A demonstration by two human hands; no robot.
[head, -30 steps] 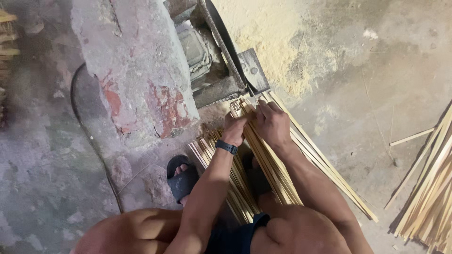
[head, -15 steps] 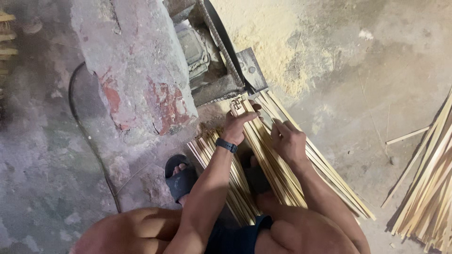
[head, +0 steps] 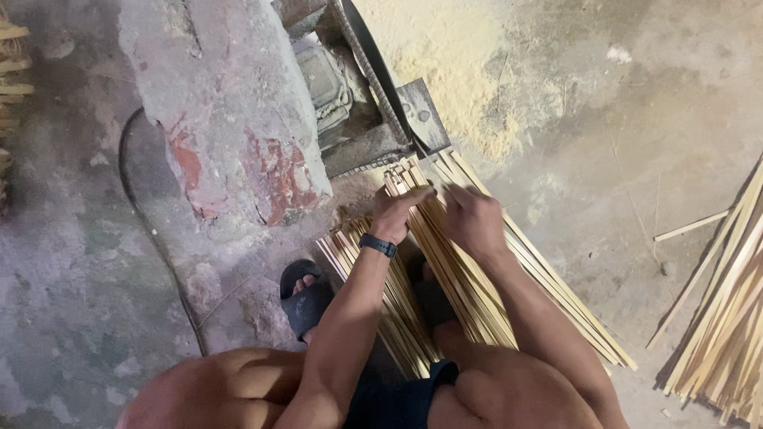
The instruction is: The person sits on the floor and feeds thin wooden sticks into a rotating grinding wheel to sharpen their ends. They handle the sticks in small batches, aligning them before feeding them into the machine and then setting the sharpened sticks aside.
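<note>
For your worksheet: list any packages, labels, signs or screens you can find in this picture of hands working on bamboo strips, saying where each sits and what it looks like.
No packages, labels or signs are in view.
Dark wristband: on the left wrist, above the bamboo strips; narrow and black; whether it carries a screen cannot be told.

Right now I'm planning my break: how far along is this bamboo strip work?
Sawdust heaped beside the machine suggests strips already went through. In hand: the left hand and right hand rest on the strip bundle at its mouth. Left: that bundle and another pile on the right.
</note>
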